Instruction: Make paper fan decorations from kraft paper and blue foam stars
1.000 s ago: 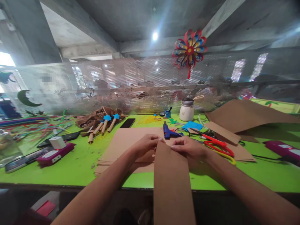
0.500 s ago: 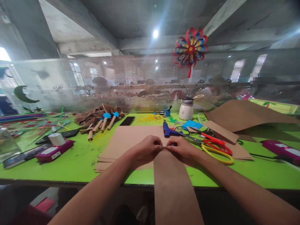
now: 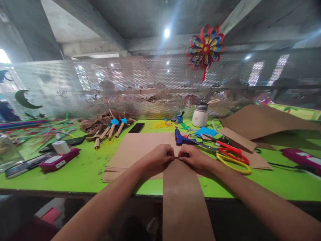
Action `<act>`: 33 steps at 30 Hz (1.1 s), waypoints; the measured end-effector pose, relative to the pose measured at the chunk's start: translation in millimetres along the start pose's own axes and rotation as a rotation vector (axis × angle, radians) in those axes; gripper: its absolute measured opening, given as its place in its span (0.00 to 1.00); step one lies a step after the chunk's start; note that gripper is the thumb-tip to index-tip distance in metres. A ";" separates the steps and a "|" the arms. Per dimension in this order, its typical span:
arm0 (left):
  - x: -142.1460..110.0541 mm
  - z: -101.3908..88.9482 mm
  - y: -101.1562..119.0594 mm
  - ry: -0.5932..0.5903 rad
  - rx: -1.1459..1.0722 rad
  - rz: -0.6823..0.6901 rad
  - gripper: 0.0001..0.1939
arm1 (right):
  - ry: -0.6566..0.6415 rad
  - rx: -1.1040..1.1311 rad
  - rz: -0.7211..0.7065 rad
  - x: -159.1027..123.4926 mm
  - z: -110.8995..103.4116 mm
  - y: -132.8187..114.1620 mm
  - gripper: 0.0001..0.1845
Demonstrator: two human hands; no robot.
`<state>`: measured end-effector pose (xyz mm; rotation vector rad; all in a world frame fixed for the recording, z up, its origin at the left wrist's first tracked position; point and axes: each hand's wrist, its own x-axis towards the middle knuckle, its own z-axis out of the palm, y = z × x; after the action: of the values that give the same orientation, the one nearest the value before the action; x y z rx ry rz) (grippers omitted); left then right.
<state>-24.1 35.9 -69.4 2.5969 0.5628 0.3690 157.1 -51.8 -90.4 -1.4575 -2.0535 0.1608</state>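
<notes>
A long brown paper strip (image 3: 183,197) runs from my hands down over the front edge of the green table (image 3: 82,170). My left hand (image 3: 159,156) and my right hand (image 3: 194,158) sit side by side, thumbs nearly touching, and both pinch the strip's far end. Under them lies a stack of brown paper sheets (image 3: 140,149).
Right of my hands lie a blue glue gun (image 3: 181,138), red and yellow scissors (image 3: 232,155) and a white jar (image 3: 200,115). Brown paper crafts with blue stars (image 3: 110,129), a black phone (image 3: 136,128) and a pink box (image 3: 59,160) lie left. A perforated screen stands behind.
My hands have drawn closer together at the strip's far end and now pinch it tightly. The view has shifted slightly.
</notes>
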 end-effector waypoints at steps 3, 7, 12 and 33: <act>-0.2 -4.2 1.5 -0.024 0.065 0.030 0.07 | -0.024 0.013 -0.016 -1.4 -2.2 1.8 0.05; -1.1 -9.1 3.2 -0.039 0.164 0.061 0.08 | -0.056 0.039 -0.007 -5.1 -6.4 6.7 0.05; -6.2 -12.6 3.2 -0.094 0.225 0.115 0.12 | -0.064 0.035 -0.023 -8.4 -9.1 11.5 0.08; -18.6 -9.6 15.3 -0.018 0.347 0.217 0.07 | -0.098 -0.352 -0.230 -20.0 -19.0 -15.2 0.03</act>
<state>-38.8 18.7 -56.7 3.0049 0.3651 0.3416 159.1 -80.1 -76.6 -1.4179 -2.4013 -0.2385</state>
